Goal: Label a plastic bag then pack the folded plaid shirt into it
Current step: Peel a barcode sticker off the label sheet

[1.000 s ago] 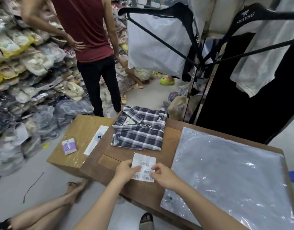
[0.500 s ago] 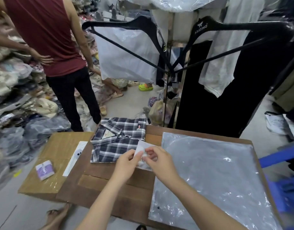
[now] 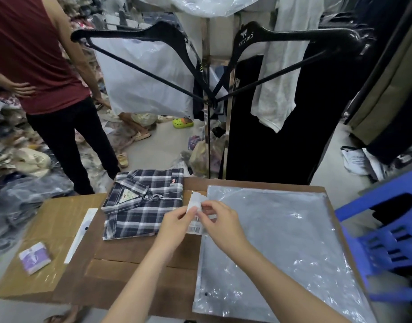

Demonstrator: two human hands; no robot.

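Observation:
A folded dark plaid shirt (image 3: 143, 203) lies on the brown cardboard surface (image 3: 139, 271), left of centre. To its right a large clear plastic bag (image 3: 281, 248) lies flat. Between them, above the bag's left edge, both hands pinch a white barcode label sheet (image 3: 195, 207). My left hand (image 3: 177, 223) grips its lower left side. My right hand (image 3: 221, 221) holds the right side with thumb and fingers, and the sheet is bent upward at the top.
A person in a red top and black trousers (image 3: 60, 127) stands at the far left. Black hangers (image 3: 200, 66) with bags and garments hang just beyond the surface. A blue plastic stool (image 3: 391, 238) sits at the right. A small purple packet (image 3: 35, 257) and a white strip (image 3: 81, 234) lie on the left box.
Both hands lifted the label sheet off the cardboard and carried it right, to the bag's left edge. The sheet now curls up. My view turned right, bringing the blue stool in.

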